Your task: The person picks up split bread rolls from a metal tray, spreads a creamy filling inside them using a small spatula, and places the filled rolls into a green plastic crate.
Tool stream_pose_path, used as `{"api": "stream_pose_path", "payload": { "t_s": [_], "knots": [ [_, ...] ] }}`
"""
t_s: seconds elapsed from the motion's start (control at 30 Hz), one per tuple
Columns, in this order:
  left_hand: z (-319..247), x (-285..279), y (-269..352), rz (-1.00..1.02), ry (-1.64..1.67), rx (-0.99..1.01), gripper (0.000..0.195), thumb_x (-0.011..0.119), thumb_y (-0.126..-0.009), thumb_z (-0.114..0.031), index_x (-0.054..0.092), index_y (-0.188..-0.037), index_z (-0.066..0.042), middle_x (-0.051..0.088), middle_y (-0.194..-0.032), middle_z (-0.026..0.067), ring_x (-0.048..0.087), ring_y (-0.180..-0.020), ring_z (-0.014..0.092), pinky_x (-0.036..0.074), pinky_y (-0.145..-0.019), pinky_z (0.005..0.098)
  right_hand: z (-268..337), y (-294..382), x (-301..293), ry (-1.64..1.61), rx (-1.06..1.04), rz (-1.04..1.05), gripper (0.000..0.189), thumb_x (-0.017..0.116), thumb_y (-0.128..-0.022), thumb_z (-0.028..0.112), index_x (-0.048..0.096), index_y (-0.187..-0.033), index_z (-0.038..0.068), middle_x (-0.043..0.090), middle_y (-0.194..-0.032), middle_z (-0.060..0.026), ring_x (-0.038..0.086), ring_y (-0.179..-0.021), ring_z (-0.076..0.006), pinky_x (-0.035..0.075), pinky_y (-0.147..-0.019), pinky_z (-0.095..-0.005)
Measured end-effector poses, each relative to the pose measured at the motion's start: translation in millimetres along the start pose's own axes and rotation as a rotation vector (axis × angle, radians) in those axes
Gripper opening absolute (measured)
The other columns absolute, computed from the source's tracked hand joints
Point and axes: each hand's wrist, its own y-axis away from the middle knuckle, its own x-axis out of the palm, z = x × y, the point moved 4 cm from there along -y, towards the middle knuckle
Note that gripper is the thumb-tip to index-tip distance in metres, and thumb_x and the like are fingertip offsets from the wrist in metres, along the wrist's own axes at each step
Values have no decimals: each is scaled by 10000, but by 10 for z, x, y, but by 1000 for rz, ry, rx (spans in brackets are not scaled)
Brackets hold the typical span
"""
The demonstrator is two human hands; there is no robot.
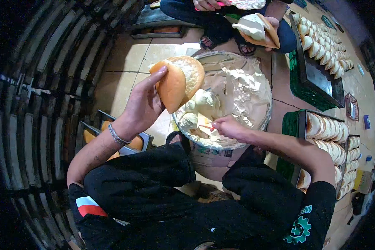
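Note:
My left hand [145,100] holds up a split bread bun [178,81], opened so that its pale inner side shows, above the left rim of a large round tub [270,107]. Pale cream [247,90] fills the tub and is smeared up its walls. Low over the cream, my right hand [229,126] is closed on the red handle of a spreading tool [207,127], whose far end is in the cream and partly hidden. Cream lies in thick lumps just beyond the tool.
Opposite me a co-worker's hand [273,25] holds a bun with cream [253,29]; their other hand holds a pink-handled spreader. Trays of filled buns [326,131] stand on green crates [289,125] at right. More buns sit in trays [148,142] at left, beside slatted racks [43,131].

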Motion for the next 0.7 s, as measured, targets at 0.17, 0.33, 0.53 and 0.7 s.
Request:
{"api": "stream_pose_path", "payload": {
  "t_s": [0.17, 0.33, 0.53, 0.7],
  "knots": [
    [-36, -82, -21, 0, -11, 24, 506, 600, -967, -334, 459, -1340, -23, 579, -1285, 114, 587, -1185, 214, 456, -1047, 367, -11, 104, -140, -135, -67, 171, 258, 511, -1016, 303, 691, -1025, 120, 412, -620, 68, 332, -525, -51, 274, -451, -233],
    [-64, -96, 57, 66, 97, -21, 484, 588, -973, -344, 480, -1325, -31, 589, -1276, 100, 589, -1179, 211, 443, -1059, 360, 148, 472, -689, -184, -283, 115, 283, 513, -1026, 299, 667, -1063, 64, 410, -677, 80, 351, -577, -44, 293, -503, -217],
    [2, -46, 27, 158, 76, -40, 442, 531, -1001, -358, 487, -1315, -50, 592, -1273, 98, 589, -1175, 202, 459, -1044, 370, 473, 1138, -1273, -223, -697, -268, 316, 531, -1028, 274, 639, -1186, 23, 498, -786, 58, 423, -688, -42, 361, -620, -215],
    [188, 137, -52, 298, 225, -125, 462, 504, -1013, -373, 459, -1344, -53, 570, -1307, 108, 580, -1194, 227, 470, -1041, 401, 949, 1431, -1115, -133, -953, -501, 306, 542, -1023, 201, 615, -1253, 12, 599, -978, 13, 543, -915, -94, 442, -846, -247]
  ]
}}
